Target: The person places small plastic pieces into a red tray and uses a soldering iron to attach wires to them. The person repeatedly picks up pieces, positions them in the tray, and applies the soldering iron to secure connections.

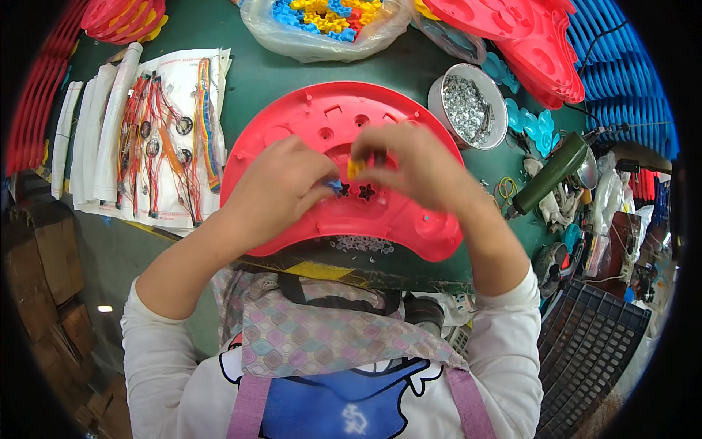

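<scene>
Patchwork apron [322, 340] nearest. Left hand [281, 186] pinching blue piece [335, 186], right hand [417, 164] pinching yellow piece [356, 168], both over red shell [292, 121]; best seated squarely into star holes [365, 192] just beneath fingertips.

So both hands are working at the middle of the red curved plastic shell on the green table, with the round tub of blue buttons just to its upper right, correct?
Not quite. The head view shows the round tub holds silvery metal screws, not blue buttons. Otherwise right: left hand and right hand meet at the middle of the red shell on the green table.
</scene>
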{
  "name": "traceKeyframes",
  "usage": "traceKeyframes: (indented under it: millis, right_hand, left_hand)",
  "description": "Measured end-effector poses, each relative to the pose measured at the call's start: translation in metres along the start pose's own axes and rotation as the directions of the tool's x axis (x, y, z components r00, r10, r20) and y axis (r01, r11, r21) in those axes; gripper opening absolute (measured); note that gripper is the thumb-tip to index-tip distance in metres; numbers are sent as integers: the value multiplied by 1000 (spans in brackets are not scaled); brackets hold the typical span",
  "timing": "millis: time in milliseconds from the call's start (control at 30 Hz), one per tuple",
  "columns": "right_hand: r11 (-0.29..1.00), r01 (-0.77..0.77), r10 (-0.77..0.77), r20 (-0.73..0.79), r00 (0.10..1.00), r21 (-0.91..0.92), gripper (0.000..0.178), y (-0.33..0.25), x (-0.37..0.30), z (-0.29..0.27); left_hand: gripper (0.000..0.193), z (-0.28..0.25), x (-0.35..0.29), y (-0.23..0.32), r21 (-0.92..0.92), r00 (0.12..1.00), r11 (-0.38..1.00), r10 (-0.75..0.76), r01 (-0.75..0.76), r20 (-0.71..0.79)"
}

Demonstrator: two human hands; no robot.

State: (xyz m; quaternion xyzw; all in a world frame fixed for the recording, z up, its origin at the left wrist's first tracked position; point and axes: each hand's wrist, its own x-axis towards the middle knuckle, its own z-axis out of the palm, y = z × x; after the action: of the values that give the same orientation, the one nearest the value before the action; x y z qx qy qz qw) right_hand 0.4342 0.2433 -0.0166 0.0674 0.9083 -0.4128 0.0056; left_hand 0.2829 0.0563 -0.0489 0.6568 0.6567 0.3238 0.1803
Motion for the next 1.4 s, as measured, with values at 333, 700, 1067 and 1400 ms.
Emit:
traceKeyframes:
  millis: [333, 700, 1067, 1400]
  right_hand:
    - [950, 11, -61, -150, 987, -313, 26, 9, -39, 32]
    - [958, 61, -155, -328, 932, -280, 22, 3, -70, 50]
    - [665, 206, -415, -126, 901, -718, 18, -15, -113, 93]
    - [566, 188, -424, -88, 902, -802, 12, -11, -112, 101]
  left_hand:
    - [11, 18, 12, -3, 166, 988, 976, 127, -140, 90]
    - [25, 18, -3, 0, 281, 948, 905, 308, -318, 81]
    - [23, 27, -14, 16, 222, 978, 958, 200, -183, -59]
    - [12, 50, -52, 40, 524, 923, 778, 382, -346, 43]
